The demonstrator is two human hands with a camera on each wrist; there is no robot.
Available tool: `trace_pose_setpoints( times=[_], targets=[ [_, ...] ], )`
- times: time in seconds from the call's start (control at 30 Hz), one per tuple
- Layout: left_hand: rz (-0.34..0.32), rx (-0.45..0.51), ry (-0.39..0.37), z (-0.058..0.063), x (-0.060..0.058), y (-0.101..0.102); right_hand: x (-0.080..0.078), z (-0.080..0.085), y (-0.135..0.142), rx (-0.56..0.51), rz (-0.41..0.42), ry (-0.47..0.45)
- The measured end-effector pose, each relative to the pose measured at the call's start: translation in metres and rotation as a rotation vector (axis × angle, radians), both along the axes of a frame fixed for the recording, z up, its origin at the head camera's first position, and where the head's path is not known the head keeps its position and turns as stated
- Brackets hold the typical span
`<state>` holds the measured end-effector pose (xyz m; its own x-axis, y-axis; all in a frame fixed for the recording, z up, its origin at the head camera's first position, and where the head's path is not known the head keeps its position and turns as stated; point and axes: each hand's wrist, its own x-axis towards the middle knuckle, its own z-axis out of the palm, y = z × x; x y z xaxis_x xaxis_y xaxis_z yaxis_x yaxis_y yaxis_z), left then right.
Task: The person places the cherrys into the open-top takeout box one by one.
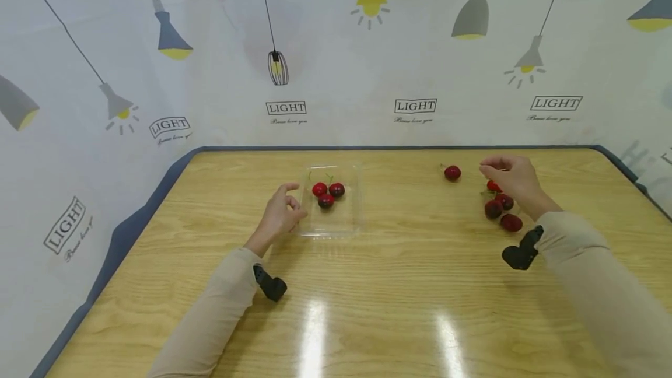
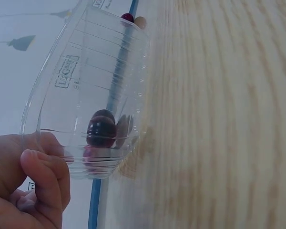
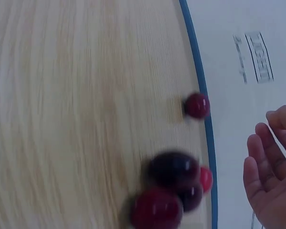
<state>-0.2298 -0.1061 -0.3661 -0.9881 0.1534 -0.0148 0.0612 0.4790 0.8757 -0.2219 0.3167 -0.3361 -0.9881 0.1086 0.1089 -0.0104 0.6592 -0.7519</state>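
Observation:
My left hand (image 1: 280,212) is at the left edge of a clear plastic container (image 1: 357,214). In the left wrist view, its thumb and a bent finger (image 2: 45,174) pinch the container's rim. Three dark red cherries (image 1: 326,200) with green stems sit together inside. Over on the right, my right hand (image 1: 514,177) hovers above a cluster of several cherries (image 1: 493,209), partly covering a bright red one (image 1: 493,186). Its fingers are loosely bent, apart from the thumb, holding nothing in the right wrist view. A lone cherry (image 1: 452,173) lies left of that hand.
The wooden table (image 1: 388,284) has a dark blue edge (image 1: 336,148) at the back. Behind it hangs a white curtain (image 1: 336,74) printed with lamps. A black wrist camera (image 1: 270,283) is strapped to the left wrist, another camera (image 1: 521,252) to the right.

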Motion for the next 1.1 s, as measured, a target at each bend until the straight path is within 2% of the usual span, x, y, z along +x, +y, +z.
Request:
trace_pose_setpoints(
  times=[0.1,0.23,0.47,0.73,1.1],
  targets=[
    [0.003,-0.001,-0.005,0.000,0.000,-0.001,0.009,-0.002,0.021,0.042,-0.008,-0.018],
    [0.005,-0.009,0.001,-0.002,0.001,-0.002,0.018,-0.010,0.043,0.103,0.031,-0.065],
    [0.006,-0.009,0.000,-0.001,0.001,-0.002,0.029,-0.025,0.070,0.090,0.119,-0.197],
    [-0.003,-0.011,0.005,-0.002,0.000,-0.003,0.032,-0.035,0.074,0.007,0.128,-0.225],
    [-0.003,-0.016,0.021,-0.002,0.000,-0.001,0.032,-0.042,0.072,0.022,0.067,-0.189]
  ],
)
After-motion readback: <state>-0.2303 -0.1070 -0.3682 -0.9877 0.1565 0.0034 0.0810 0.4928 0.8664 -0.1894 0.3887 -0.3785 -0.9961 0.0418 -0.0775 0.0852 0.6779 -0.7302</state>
